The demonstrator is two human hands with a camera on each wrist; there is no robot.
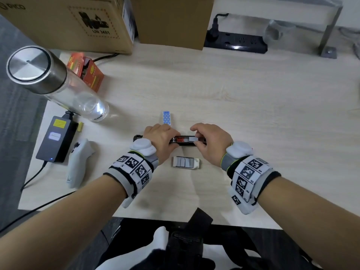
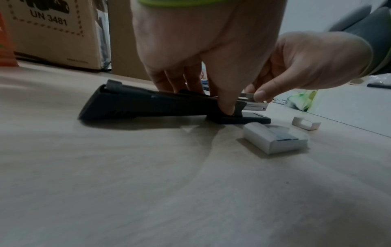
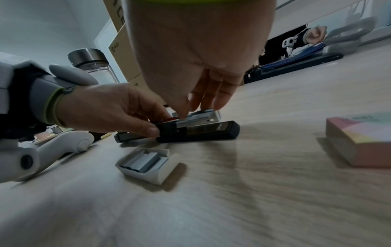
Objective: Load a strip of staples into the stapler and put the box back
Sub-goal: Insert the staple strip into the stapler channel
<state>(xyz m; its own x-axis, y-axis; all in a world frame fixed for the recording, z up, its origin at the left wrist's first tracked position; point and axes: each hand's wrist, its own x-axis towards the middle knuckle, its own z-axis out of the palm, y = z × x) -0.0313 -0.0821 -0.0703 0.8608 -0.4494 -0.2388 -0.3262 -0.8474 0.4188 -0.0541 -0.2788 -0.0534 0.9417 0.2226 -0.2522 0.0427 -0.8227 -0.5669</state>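
Stapler [image 1: 187,140] is lying opened along the surface [image 1: 243,106], and my hands are hiding much of its channel. I am gripping its body with my left hand [image 1: 161,140]. My right hand [image 1: 211,142] is pinching a staple strip [image 1: 192,139] over the magazine. Just nearer me, the opened staple box [image 1: 185,162] is sitting with bare wood stretching rightward.
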